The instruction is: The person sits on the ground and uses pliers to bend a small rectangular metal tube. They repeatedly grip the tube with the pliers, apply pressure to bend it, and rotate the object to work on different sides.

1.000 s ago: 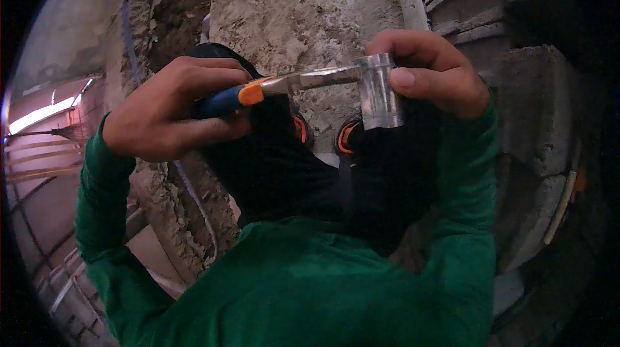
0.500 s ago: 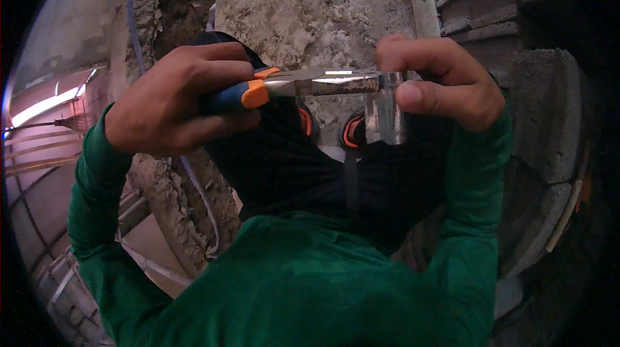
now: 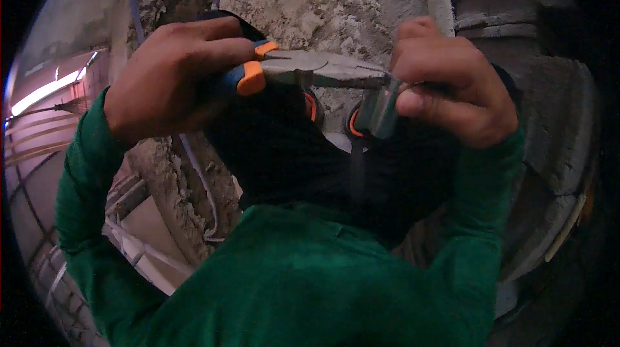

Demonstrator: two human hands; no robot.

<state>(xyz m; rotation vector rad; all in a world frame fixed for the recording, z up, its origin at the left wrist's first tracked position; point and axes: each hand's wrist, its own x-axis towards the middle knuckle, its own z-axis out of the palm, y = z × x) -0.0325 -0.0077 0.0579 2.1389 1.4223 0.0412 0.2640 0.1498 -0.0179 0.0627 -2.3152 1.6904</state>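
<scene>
Your left hand is curled around the handles of a pair of pliers, with blue and orange grips showing on the right side of your fingers. The metal head of the pliers points right, reaching across the gap between your two hands. Your right hand grasps a small grey metal tube at its far end, the thumb on the near side and the bent fingers beyond it. The tube sits just left of that thumb, tilted, with its free end slanting near and left, well to the right of your left hand. The tips of the pliers meet the tube at its far end, right beside your fingers (blur there hides whether one jaw goes inside the rim, so I cannot tell). Both your wrists come out of the sleeves of a green shirt, and your dark trousers lie below and nearer than the tool. Past the tube's lower end you can see a dark shoe with orange trim. Farther off lies a rough concrete slab; a thin pale hose runs along the left, and grey blocks stand to the right.
</scene>
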